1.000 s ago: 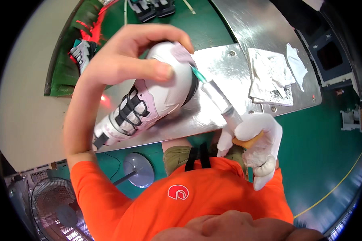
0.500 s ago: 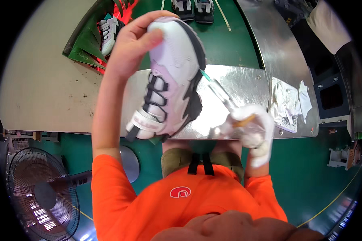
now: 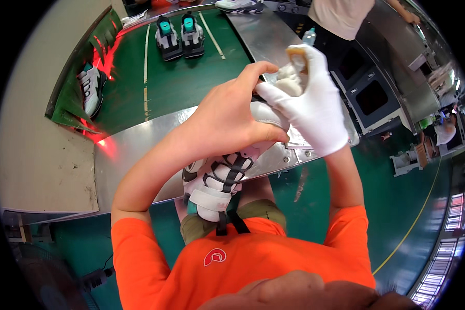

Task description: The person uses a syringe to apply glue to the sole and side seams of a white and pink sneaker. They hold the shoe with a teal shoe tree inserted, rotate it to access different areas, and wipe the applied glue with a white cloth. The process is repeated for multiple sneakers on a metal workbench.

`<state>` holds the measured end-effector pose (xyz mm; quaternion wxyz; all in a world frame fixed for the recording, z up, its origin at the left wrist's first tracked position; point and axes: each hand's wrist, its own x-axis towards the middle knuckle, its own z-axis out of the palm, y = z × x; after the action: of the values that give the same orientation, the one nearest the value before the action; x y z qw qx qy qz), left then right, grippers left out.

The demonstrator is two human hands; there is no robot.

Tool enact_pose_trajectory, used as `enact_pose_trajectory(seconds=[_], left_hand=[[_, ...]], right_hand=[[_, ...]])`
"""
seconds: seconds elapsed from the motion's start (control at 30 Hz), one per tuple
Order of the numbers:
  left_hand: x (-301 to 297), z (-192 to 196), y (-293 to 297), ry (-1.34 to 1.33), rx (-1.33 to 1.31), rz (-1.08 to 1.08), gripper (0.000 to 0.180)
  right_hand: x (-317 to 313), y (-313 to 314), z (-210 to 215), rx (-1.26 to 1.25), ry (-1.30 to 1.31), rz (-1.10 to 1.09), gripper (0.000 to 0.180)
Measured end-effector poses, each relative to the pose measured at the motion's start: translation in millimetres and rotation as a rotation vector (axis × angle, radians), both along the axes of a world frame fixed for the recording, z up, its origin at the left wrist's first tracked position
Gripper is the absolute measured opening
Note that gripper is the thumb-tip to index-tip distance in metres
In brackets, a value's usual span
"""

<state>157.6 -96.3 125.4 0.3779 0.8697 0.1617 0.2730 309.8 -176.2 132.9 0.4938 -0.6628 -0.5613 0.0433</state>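
Observation:
My bare left hand grips a white sneaker with black laces, held over the metal worktable with its tongue end toward my body. My right hand, in a white glove, presses a pale cloth or sponge pad against the upper part of the sneaker, right beside my left fingers. Most of the shoe's upper is hidden under both hands.
A green conveyor belt runs behind the table, carrying a pair of sneakers with teal insides; another sneaker lies at its left edge by a red glow. A person in a light shirt stands at the far right, by metal machines.
The sneaker has come down and turned toward my body. My gloved right hand rose from the table's edge up onto the shoe with the pad. The view has also tilted.

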Motion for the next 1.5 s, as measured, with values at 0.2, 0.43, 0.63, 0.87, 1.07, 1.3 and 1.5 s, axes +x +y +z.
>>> enact_pose_trajectory(seconds=[0.2,0.43,0.63,0.87,1.07,1.3,1.5], left_hand=[[9,-5,1,0.035,0.014,-0.057,0.084],[14,-1,16,0.085,-0.027,-0.088,0.087],[21,-3,26,0.079,-0.082,-0.142,0.089],[12,5,55,0.137,-0.122,-0.217,0.063],[-24,-1,106,0.048,-0.106,0.016,0.039],[-181,-67,225,-0.591,-0.400,0.897,0.036],[-296,-165,306,-0.548,-0.537,1.528,0.054]], right_hand=[[11,-16,-1,-0.056,-0.006,-0.030,0.069],[35,-34,-2,0.197,0.601,0.156,0.061],[15,-30,-8,0.226,0.479,0.460,0.077],[23,-35,-21,0.296,0.390,0.428,0.078],[10,-31,-124,0.096,0.790,0.271,0.080],[17,-30,-195,-0.012,0.412,-0.067,0.075],[18,-30,-202,-0.030,0.513,-0.113,0.079]])
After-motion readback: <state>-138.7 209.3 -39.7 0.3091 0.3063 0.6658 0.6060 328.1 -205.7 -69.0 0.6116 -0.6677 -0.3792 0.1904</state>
